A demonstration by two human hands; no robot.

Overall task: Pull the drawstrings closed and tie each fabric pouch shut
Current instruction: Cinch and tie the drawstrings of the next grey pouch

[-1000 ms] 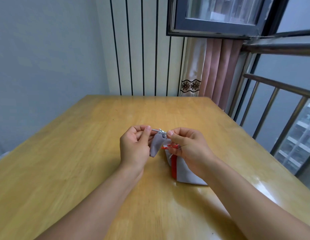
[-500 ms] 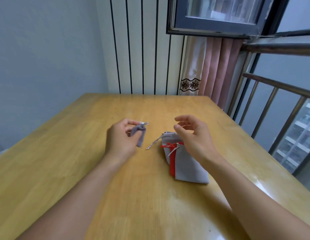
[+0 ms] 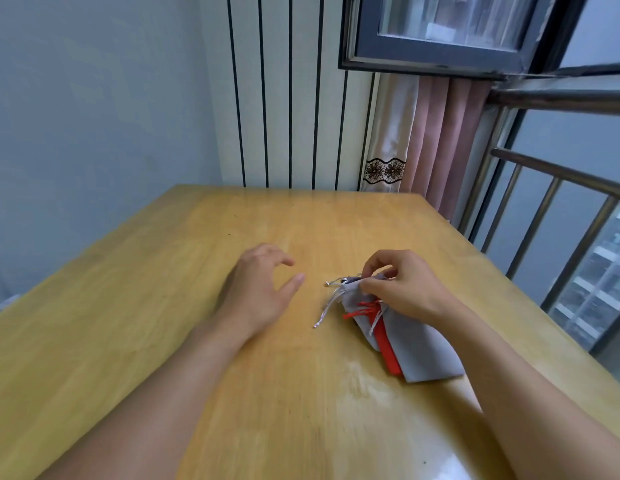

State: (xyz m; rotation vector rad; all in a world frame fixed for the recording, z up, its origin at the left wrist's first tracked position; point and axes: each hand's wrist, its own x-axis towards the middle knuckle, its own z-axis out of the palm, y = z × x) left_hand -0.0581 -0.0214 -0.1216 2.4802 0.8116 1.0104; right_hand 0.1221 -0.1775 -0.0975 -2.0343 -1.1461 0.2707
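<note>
Half a second ago my left hand (image 3: pixel 258 292) pinched a small grey pouch; now it holds nothing, fingers spread and relaxed above the wooden table (image 3: pixel 163 306), and I can't see that pouch anywhere. My right hand (image 3: pixel 402 289) has dropped onto the stack of pouches (image 3: pixel 416 344) and pinches the gathered neck of the top grey one. The stack lies right of centre, its long axis running diagonally, necks pointing away from me and leftward, silver drawstrings (image 3: pixel 327 306) trailing left.
</note>
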